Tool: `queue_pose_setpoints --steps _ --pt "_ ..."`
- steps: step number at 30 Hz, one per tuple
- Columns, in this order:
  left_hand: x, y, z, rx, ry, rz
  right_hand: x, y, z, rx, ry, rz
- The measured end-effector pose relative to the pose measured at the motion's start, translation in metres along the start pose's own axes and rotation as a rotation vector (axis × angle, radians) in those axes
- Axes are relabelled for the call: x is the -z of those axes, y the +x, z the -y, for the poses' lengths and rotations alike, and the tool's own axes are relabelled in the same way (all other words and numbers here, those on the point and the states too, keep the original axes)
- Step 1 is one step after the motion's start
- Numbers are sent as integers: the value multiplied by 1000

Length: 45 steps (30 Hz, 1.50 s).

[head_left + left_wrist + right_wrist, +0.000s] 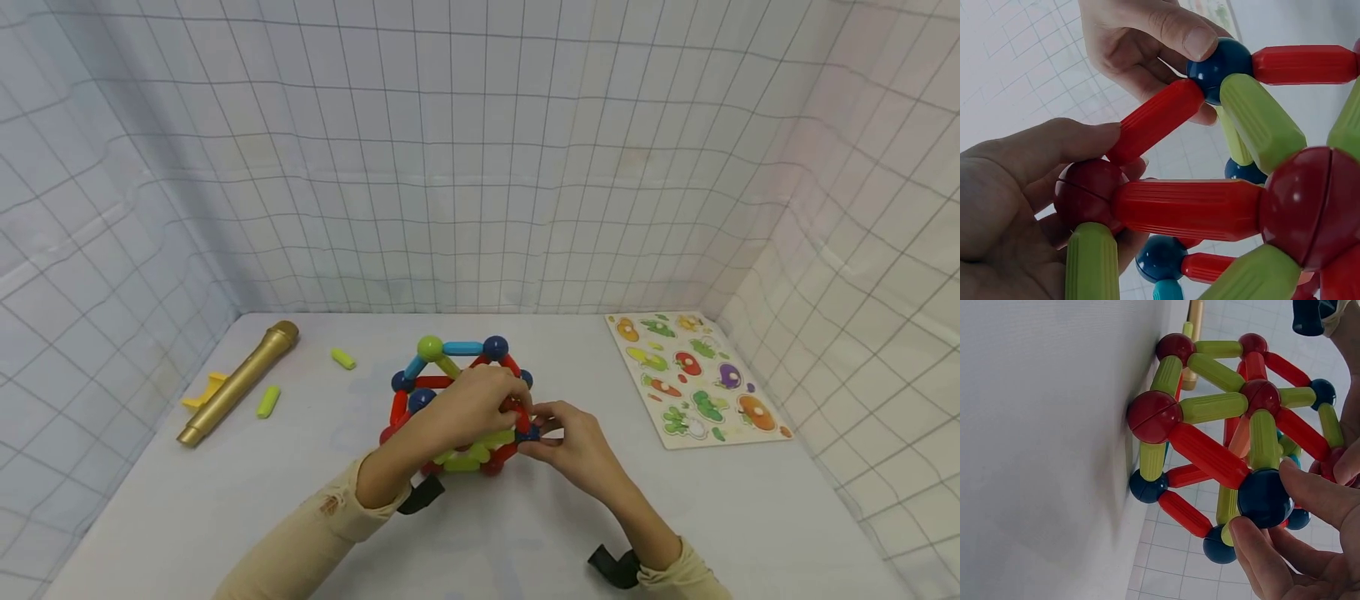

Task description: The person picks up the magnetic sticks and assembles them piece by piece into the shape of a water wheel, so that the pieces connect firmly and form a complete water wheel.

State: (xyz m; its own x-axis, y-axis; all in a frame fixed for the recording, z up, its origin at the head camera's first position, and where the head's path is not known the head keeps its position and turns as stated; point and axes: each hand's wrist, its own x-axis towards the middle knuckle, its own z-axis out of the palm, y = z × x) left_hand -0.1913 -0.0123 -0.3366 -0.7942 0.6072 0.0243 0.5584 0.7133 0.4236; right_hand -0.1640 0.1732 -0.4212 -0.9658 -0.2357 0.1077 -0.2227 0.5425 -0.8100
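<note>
A ball-and-stick structure (462, 348) of coloured rods and balls stands on the table before me. My left hand (480, 404) reaches over its near right side and pinches a red rod (1159, 119) between thumb and fingers, beside a dark red ball (1088, 194). At the rod's other end is a dark blue ball (1266, 499). My right hand (577, 437) holds that ball between thumb and fingertips. Green and red rods also meet at this ball. From the head view, the left hand and forearm cover part of the structure.
Left of the structure lie two loose green rods, one near (268, 402) and one farther back (343, 359). A gold toy microphone (240, 383) lies at the far left over a yellow piece (206, 389). On the right is a vegetable picture board (693, 379).
</note>
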Motion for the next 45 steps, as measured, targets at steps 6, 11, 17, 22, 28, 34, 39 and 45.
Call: queue_pose_setpoints --steps 6,11,17,22,28,34,39,45 --pt "1 0 -1 8 8 11 -1 1 -1 -21 2 2" --pt "3 1 -3 17 31 39 -1 2 -1 -17 5 3" --pt "5 1 -5 7 55 59 -2 2 0 -13 5 2" --pt "3 0 -6 11 44 61 -3 1 -1 -16 11 2" --pt "3 0 -7 26 55 67 -3 2 -1 -13 16 -1" --pt "-2 -1 -3 22 73 47 -2 1 -2 6 4 10" --pt "0 -6 2 -37 110 9 0 1 -3 73 -1 10" --pt "6 -9 9 -50 -8 31 -2 0 -4 127 -7 19"
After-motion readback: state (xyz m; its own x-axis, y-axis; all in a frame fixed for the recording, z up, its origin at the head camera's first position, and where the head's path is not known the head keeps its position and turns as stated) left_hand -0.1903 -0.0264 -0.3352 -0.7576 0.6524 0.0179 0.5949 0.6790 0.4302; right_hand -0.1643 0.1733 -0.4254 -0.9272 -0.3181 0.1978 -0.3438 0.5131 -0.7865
